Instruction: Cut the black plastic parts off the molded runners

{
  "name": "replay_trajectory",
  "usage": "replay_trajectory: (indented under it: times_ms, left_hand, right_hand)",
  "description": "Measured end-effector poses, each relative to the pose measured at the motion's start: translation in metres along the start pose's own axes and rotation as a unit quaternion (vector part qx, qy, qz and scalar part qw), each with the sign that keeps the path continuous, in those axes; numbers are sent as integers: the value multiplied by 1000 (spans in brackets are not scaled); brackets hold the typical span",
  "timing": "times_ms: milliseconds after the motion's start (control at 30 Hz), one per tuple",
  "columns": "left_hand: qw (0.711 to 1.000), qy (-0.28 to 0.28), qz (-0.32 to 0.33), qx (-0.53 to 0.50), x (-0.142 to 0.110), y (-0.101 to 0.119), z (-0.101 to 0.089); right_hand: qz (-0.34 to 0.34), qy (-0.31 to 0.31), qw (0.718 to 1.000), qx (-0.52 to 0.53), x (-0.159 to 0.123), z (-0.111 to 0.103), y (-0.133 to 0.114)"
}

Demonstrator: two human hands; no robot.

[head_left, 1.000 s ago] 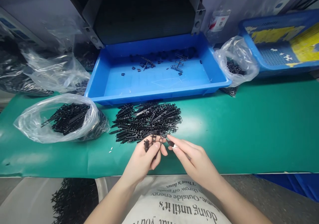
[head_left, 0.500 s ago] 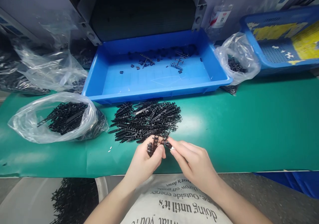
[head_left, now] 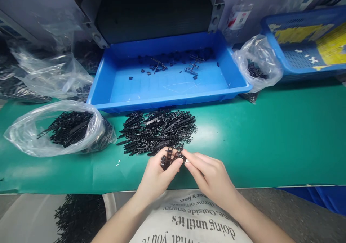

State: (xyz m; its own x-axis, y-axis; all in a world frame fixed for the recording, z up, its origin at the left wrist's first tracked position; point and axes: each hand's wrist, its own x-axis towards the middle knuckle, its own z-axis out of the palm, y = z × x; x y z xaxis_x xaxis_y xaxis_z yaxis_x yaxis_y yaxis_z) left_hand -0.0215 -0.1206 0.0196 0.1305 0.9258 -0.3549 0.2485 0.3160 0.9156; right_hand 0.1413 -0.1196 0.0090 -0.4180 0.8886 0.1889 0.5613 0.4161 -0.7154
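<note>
My left hand (head_left: 160, 171) is closed around several black plastic parts (head_left: 169, 154) with ring-shaped sections, and its thumb presses on them. My right hand (head_left: 207, 171) pinches the right end of one of these black parts, where a small white bit shows at the fingertips. Both hands meet just above the near edge of the table. Directly beyond them lies a pile of black plastic strips (head_left: 159, 131) with rows of rings. The fingers hide much of what is held.
Beyond the pile stands a blue tray (head_left: 173, 99) holding loose black pieces. Plastic bags of black parts sit left (head_left: 89, 127) and right (head_left: 273, 66). A blue basket (head_left: 297, 70) is at far right. Below the green table (head_left: 270, 138), a white bin (head_left: 29, 217) holds black pieces.
My left thumb has shifted slightly to the right over the black parts. My right hand keeps nearly the same place, still pinching. The view has moved very slightly.
</note>
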Motion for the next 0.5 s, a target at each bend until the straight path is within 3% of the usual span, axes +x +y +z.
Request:
replay_trajectory:
  times_ms: [500]
  left_hand:
    - [997,66,14,33,3,-5,10]
  right_hand:
    - [36,40,999,-2,0,12,0]
